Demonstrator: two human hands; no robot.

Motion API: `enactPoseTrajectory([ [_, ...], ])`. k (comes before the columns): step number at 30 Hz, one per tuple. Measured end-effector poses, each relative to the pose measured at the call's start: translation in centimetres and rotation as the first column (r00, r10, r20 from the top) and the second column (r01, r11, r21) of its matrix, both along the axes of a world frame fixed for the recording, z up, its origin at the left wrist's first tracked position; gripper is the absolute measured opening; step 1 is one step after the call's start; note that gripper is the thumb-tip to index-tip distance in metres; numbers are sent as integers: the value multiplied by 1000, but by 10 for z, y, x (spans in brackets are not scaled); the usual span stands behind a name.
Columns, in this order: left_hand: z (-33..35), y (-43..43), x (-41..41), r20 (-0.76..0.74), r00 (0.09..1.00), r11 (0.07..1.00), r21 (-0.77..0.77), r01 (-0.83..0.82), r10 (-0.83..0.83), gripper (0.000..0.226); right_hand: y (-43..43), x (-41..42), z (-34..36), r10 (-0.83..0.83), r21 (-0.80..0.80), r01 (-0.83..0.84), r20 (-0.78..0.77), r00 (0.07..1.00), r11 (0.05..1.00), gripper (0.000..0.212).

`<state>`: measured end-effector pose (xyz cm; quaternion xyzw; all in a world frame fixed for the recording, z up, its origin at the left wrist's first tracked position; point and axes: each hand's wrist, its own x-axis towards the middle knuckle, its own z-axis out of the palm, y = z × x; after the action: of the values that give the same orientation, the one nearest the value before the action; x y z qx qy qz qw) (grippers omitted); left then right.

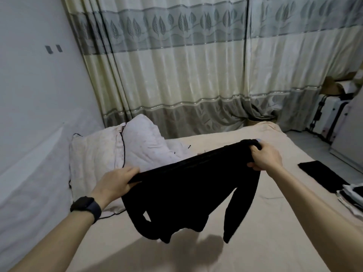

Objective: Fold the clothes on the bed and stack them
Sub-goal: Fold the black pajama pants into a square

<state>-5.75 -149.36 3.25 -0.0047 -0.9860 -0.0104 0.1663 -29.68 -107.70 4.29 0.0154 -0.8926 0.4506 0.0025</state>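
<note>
black garment [186,189] hangs above the middle of the bed [255,242], sleeves dangling, stretched between both hands: left hand [115,183] pinches one end of its top edge, right hand [265,158] grips the other. folded clothes [351,197] lie stacked at the bed's right edge.

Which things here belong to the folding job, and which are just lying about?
Job: black garment, left hand, right hand, folded stack, bed.
Lying about: pillow, curtain, suitcase.
</note>
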Motion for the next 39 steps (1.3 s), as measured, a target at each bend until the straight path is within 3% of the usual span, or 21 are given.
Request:
enactPoseTrajectory([
  [1, -9, 4, 4, -17, 996, 980, 183, -78, 83, 20, 0, 7, -9, -8, -34, 8, 11, 1000, 999, 18],
  [3, -24, 10, 11, 20, 973, 807, 555, -202, 230, 13, 0, 19, -24, -43, -76, 42, -5, 999, 996, 15],
  [7, -52, 25, 33, 199, 958, 403, 875, -269, 208, 14, 7, 40, -53, -98, -18, 97, -110, 989, 995, 17],
  [8, -56, 29, 40, 264, 951, 326, 895, -303, 161, 14, 10, 44, -57, -113, -25, 111, -125, 986, 994, 18],
  [9, -61, 32, 48, 328, 936, 316, 881, -352, 127, 13, 13, 49, -61, -128, -37, 124, -130, 983, 992, 17],
  [11, -66, 30, 60, 404, 906, 431, 799, -418, 130, 10, 17, 58, -67, -150, -46, 144, -151, 977, 988, 16],
  [14, -70, 28, 82, 516, 855, 481, 737, -475, 53, 42, 24, 70, -77, -178, -77, 166, -199, 964, 983, 15],
  [15, -70, 29, 88, 534, 845, 428, 761, -487, 12, 55, 27, 72, -79, -191, -86, 176, -211, 959, 981, 15],
  [18, -74, 31, 104, 462, 881, 99, 886, -453, -102, 74, 29, 81, -90, -197, -96, 180, -225, 954, 979, 18],
  [20, -78, 32, 110, 444, 891, 0, 895, -446, -94, 68, 26, 84, -95, -187, -85, 172, -212, 959, 981, 19],
  [21, -79, 36, 111, 453, 889, 13, 891, -453, -64, 59, 23, 85, -96, -178, -74, 165, -209, 962, 983, 20],
  [22, -81, 41, 112, 475, 880, 121, 874, -471, -4, 49, 21, 85, -98, -173, -66, 163, -206, 963, 984, 21],
  [23, -84, 44, 111, 471, 878, 315, 824, -471, 80, 41, 18, 85, -99, -170, -55, 162, -201, 965, 985, 21],
  [25, -93, 41, 109, 362, 901, 720, 557, -415, 240, 35, 12, 84, -105, -154, -24, 152, -179, 972, 988, 21],
  [26, -96, 39, 108, 303, 907, 825, 400, -399, 292, 36, 9, 82, -109, -139, 2, 141, -168, 976, 990, 21],
  [27, -99, 35, 108, 262, 905, 869, 286, -405, 336, 37, 6, 80, -113, -129, 28, 135, -156, 979, 990, 21],
  [28, -103, 32, 108, 225, 904, 885, 221, -410, 363, 37, 4, 79, -118, -120, 58, 130, -142, 983, 990, 22],
  [30, -111, 25, 106, 205, 901, 869, 254, -425, 381, 33, -3, 73, -130, -111, 119, 122, -99, 989, 985, 24],
  [32, -125, 15, 100, 274, 871, 809, 332, -484, 408, 33, -12, 65, -144, -105, 181, 114, -58, 993, 977, 25],
  [35, -150, -3, 83, 440, 791, 786, 255, -564, 425, 56, -31, 51, -166, -88, 271, 86, -8, 996, 959, 28],
  [39, -201, -40, 35, 491, 758, 732, 302, -611, 430, 36, -75, 23, -203, -87, 361, 58, 65, 994, 931, 29],
])
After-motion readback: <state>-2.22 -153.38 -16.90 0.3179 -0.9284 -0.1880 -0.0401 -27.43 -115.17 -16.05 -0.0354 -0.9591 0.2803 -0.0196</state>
